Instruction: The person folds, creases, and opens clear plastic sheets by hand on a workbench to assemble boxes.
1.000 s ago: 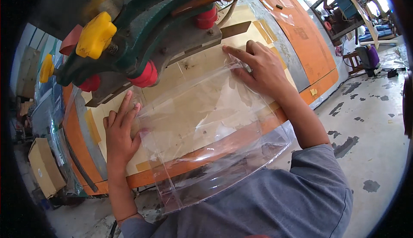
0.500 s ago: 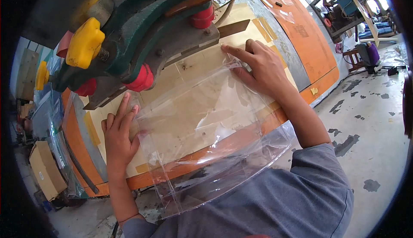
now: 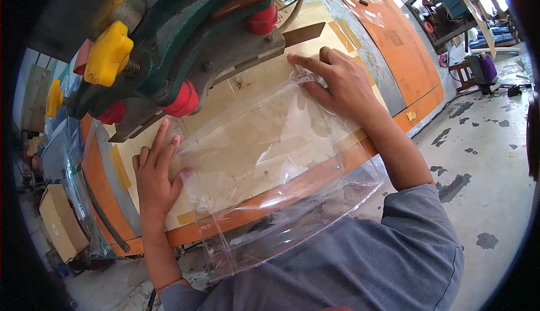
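A clear plastic bag or folded sheet (image 3: pixel 264 159) lies over the pale taped work surface (image 3: pixel 222 94), its near end hanging past the orange edge toward my shirt. My left hand (image 3: pixel 156 181) rests at its left side, fingers extended and thumb apart, fingertips just short of the machine's bar. At the far right corner, my right hand (image 3: pixel 346 89) presses down with the index finger stretched forward and the thumb on the plastic. The other right fingers are partly curled. Above the far edge hangs a dark green machine head (image 3: pixel 169 41) with a long metal bar (image 3: pixel 306 34).
Yellow knobs (image 3: pixel 108 54) and red round mounts (image 3: pixel 183 100) sit on the machine, close over my fingers. An orange board (image 3: pixel 388 35) extends to the far right, with clear scraps on it. A cardboard box (image 3: pixel 62 221) stands at left. Peeling floor (image 3: pixel 472 159) lies at right.
The plastic has shifted slightly, and its near hanging edge sits a little higher. Both hands stay in almost the same places.
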`<state>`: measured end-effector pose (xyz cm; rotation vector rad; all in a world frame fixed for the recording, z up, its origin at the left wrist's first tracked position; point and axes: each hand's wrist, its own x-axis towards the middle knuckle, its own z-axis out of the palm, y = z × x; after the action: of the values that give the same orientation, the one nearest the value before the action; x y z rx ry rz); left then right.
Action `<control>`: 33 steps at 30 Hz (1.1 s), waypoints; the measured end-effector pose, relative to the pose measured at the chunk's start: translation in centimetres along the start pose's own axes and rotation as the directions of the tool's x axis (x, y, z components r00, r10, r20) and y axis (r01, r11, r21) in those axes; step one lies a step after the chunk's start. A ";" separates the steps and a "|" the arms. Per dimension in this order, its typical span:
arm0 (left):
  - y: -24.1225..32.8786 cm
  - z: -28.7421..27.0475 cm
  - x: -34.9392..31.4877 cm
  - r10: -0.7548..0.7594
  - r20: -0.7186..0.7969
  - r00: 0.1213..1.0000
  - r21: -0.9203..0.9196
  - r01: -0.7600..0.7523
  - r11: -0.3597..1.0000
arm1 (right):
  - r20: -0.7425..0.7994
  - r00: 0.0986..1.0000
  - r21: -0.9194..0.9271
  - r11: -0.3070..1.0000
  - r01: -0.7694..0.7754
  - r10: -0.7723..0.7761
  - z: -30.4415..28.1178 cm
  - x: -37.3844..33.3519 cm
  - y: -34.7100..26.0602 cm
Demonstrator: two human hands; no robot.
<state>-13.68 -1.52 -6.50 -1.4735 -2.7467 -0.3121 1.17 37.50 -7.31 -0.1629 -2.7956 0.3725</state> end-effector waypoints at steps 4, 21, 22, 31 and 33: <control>0.3 -0.2 -0.1 -0.048 0.045 0.998 -0.014 0.048 0.999 | -0.031 0.999 0.006 1.000 0.016 -0.015 0.1 0.0 0.2; 0.2 0.3 -0.1 0.020 -0.049 0.999 0.089 -0.015 0.996 | -0.035 0.999 0.023 1.000 0.016 -0.015 0.3 0.0 0.2; 0.1 0.3 -0.1 0.020 -0.048 0.999 0.089 -0.016 0.996 | -0.029 1.000 0.026 1.000 0.011 -0.011 0.2 0.0 0.2; -0.1 0.3 -0.2 0.030 -0.043 0.999 0.081 -0.027 0.996 | -0.038 0.999 0.027 1.000 0.009 -0.008 0.3 -0.1 0.1; -0.2 0.3 -0.1 0.028 -0.054 0.998 0.045 -0.025 0.999 | -0.041 0.999 0.016 1.000 0.006 -0.006 0.3 0.0 0.0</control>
<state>-13.71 -1.67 -6.85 -1.4669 -2.6716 -0.2850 1.12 37.46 -7.59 -0.1565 -2.7512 0.3860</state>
